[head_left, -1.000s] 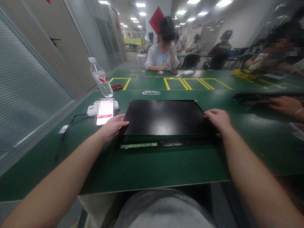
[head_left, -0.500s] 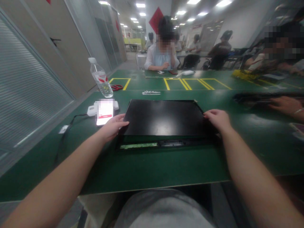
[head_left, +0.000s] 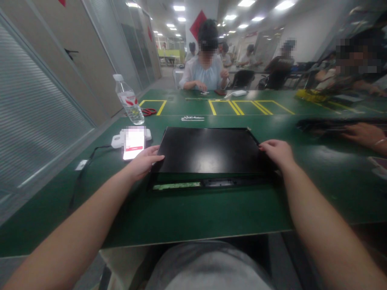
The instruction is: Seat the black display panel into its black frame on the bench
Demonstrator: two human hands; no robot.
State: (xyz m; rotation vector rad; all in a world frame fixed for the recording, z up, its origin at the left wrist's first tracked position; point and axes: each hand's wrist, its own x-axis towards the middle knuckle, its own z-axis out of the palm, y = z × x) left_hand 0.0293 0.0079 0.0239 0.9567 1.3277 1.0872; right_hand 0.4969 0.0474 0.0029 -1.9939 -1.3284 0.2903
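A flat black display panel [head_left: 208,151] lies over a black frame [head_left: 254,182] on the green table. Its near edge is raised off the frame, and a green circuit board strip [head_left: 177,185] shows in the gap. My left hand [head_left: 145,162] grips the panel's left edge, thumb on top and fingers beneath. At the right edge my right hand [head_left: 278,154] pinches the panel near its far corner. The undersides of both grips are hidden.
Left of the panel are a lit phone [head_left: 134,143] on a white device, a water bottle [head_left: 130,100] and red scissors [head_left: 149,111]. Small white pieces [head_left: 192,118] lie beyond it. Another person's hand [head_left: 363,135] rests at the right; a person [head_left: 204,70] sits opposite.
My hands and the panel have stayed practically still. Across the table, the seated person has lowered a raised hand and moved the other hand slightly left.
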